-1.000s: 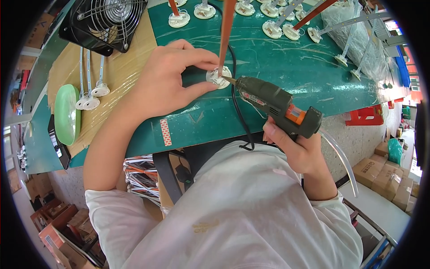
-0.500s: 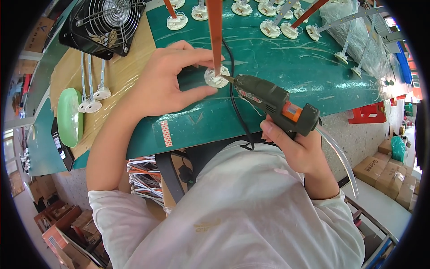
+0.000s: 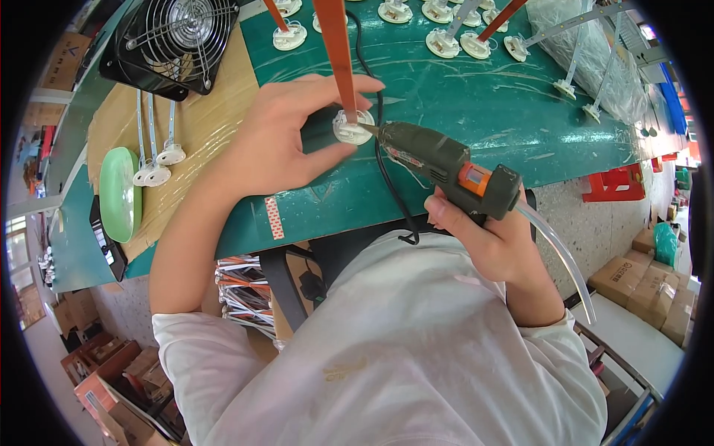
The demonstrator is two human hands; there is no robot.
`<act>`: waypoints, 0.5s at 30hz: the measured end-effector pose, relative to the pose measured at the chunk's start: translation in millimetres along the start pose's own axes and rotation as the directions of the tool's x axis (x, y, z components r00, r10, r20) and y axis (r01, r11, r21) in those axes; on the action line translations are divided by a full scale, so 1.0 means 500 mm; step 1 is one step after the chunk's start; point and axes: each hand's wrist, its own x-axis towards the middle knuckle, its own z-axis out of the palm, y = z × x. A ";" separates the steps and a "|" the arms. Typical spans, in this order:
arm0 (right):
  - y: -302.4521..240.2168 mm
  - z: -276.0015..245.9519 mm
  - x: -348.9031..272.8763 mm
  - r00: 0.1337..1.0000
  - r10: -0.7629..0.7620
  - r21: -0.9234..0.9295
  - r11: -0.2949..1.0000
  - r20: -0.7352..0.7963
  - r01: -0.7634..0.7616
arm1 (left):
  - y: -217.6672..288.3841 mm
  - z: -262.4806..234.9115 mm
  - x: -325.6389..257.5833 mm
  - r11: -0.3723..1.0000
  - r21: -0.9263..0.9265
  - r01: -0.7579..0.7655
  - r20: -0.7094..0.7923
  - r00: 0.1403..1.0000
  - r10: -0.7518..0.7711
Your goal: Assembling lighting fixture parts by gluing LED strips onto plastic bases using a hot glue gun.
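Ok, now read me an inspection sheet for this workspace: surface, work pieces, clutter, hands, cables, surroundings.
Surface: green tabletop, scuffed; cardboard sheet on its left.
Job's things: glue gun, its nozzle at a white base bearing a standing orange strip.
Clutter: fan and green dish at left; more bases with strips at the far side and left.
Hands: left hand open around the base, contact unclear; right hand grips the glue gun.
Cables: black cable crosses the tabletop, close to the nozzle in view.
Surroundings: cardboard boxes on both sides.
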 end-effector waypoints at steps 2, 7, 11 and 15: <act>0.001 -0.002 0.001 1.000 0.023 0.011 1.000 0.008 -0.023 | 0.007 0.005 0.003 0.999 0.034 -0.029 -0.009 1.000 0.029; -0.002 -0.004 0.004 1.000 0.000 0.012 1.000 0.015 -0.001 | 0.024 0.008 -0.011 0.955 0.237 0.180 -0.115 0.981 -0.156; 0.008 -0.005 0.006 0.999 -0.024 0.037 0.999 0.030 0.023 | 0.017 0.005 -0.008 0.972 0.110 0.205 -0.112 0.975 -0.193; 0.014 -0.003 0.007 1.000 -0.009 0.096 0.995 0.024 0.006 | 0.015 -0.002 -0.003 0.991 0.094 0.098 -0.045 0.995 -0.094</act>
